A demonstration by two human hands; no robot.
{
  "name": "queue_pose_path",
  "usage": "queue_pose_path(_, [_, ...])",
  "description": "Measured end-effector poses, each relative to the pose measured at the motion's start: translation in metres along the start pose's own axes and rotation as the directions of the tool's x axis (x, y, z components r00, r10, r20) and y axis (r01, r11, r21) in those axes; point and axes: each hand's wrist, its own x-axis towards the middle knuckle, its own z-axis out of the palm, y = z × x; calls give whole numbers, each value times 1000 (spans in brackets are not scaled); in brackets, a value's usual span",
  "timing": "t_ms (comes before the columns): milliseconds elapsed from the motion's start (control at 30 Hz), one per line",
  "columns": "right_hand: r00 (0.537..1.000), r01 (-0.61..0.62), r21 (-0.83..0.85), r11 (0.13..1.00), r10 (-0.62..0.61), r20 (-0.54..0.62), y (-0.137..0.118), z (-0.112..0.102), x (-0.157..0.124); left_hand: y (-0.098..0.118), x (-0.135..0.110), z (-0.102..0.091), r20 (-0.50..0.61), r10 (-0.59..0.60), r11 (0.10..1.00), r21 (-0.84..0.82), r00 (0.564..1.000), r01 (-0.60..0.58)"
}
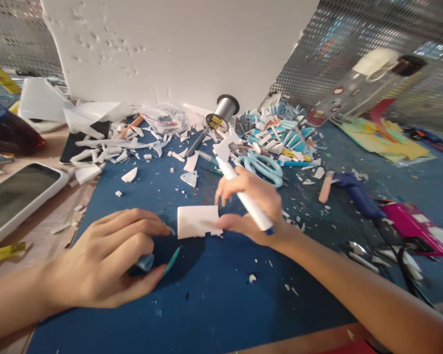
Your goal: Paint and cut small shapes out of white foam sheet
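Observation:
A white marker (249, 204) with a blue end lies slantwise in my right hand (260, 206), held against the fingers. The thumb and fingertips of that hand are also at the right edge of a small white curved piece (195, 222), which has a notched lower edge. To the left of the piece is my left hand (114, 255), thumb and forefinger apart, with long teal nails. Its curled fingers keep a small blue object (145, 262), apparently the marker's cap, mostly hidden. The left fingertips stop just short of the white piece.
White scraps and blue-white cut pieces (291, 130) heap along the back of the blue mat (214, 305). Beyond my right hand are light-blue scissors (264, 167) and a wire spool (223, 113). A blue glue gun (358, 194) lies right; a phone (22, 196) and bottle (11, 128) are left.

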Motion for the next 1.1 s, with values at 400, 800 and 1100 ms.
queue_pose_path(400, [764,-554,692,463,614,202,-10,19,11,-2,-1,-4,278,133,983,84,951,-162])
queue_pose_path(800, [729,-662,557,501,604,323,-5,40,13,-1,1,-3,427,86,995,-78,900,-58])
queue_pose_path(1100, [812,-573,417,705,557,174,-1,40,9,-8,-3,-4,464,136,990,-93,875,-104])
